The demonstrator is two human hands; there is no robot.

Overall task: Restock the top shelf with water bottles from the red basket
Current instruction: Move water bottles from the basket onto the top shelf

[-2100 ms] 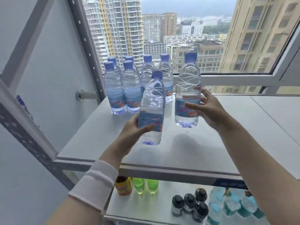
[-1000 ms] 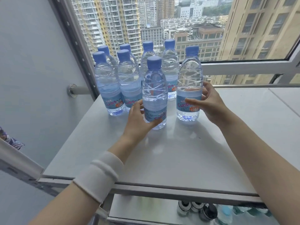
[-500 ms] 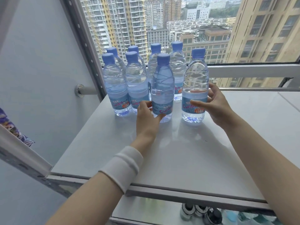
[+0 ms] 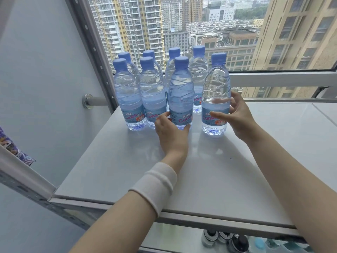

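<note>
Shelf: The white top shelf (image 4: pixel 209 179) carries eight blue-capped water bottles (image 4: pixel 127 99), all upright, massed at its back left corner beside the window (image 4: pixel 182 24).
Left hand: The left hand (image 4: pixel 171 133), a white wristband (image 4: pixel 156 183) on its forearm, grips the foot of the front bottle (image 4: pixel 180 95). Its fingers are curled on the label's left and its thumb sits low on the right. This bottle stands on the shelf, just beside its left neighbour.
Right hand: The right hand (image 4: pixel 238 117) is wrapped round the end bottle (image 4: pixel 216 88), thumb across the label, fingers showing through the water behind. This bottle stands at the right of the group, slightly apart.
Others: Two more stand in front at left, four in a row behind.
Below: Dark-capped bottles (image 4: pixel 237 243) sit on the lower shelf (image 4: pixel 173 238).
Backdrop: Tower blocks fill the glass.
</note>
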